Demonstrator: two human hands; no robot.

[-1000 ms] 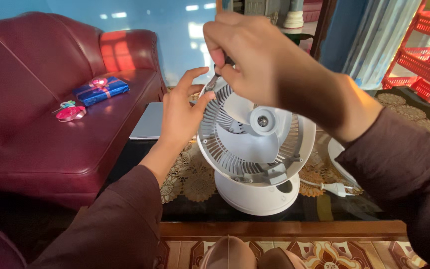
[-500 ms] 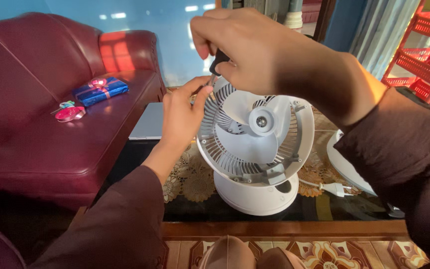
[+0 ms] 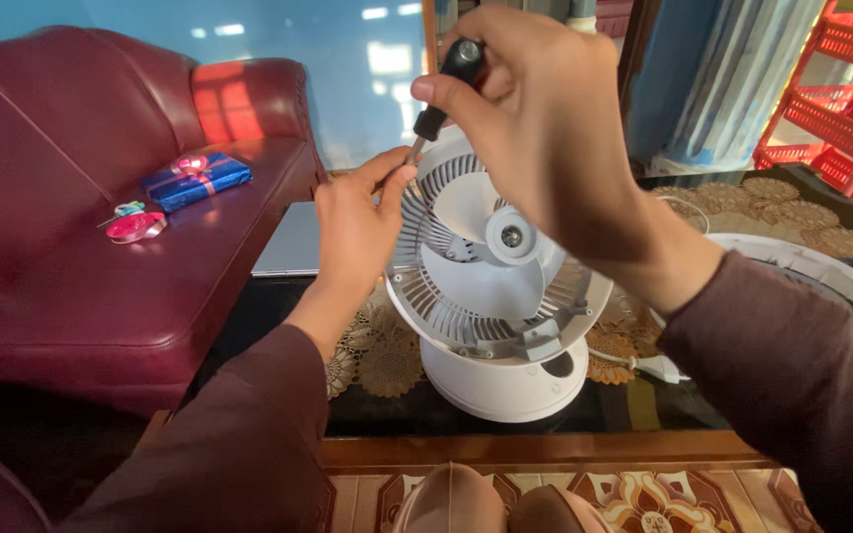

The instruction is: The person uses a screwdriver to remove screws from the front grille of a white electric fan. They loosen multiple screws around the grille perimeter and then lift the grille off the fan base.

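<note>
Looking down from my head camera, I see a small round white plastic table fan (image 3: 491,296) standing on a dark glass-topped table (image 3: 278,306) with a wooden edge, its front grille removed so the hub and ribbed rear cage show. The fan sits on a beige lace doily (image 3: 377,355).

My right hand (image 3: 535,128) is raised above the fan's upper left rim, fingers closed around the black handle of a slim screwdriver (image 3: 441,94). The metal shaft points down and left to the cage rim.

My left hand (image 3: 357,227) rests against the left side of the fan cage, fingers pinched together just at the screwdriver tip. Whether something tiny is held between them, I cannot tell.

A white power plug (image 3: 659,367) lies on the table to the right of the fan base. Farther right is the curved edge of a white round grille (image 3: 802,262).

On the left, a dark red leather sofa (image 3: 101,257) holds a blue wrapped gift box with a pink ribbon (image 3: 196,180) and a small pink roll of ribbon (image 3: 135,225). A red plastic rack (image 3: 831,99) stands at the upper right.
</note>
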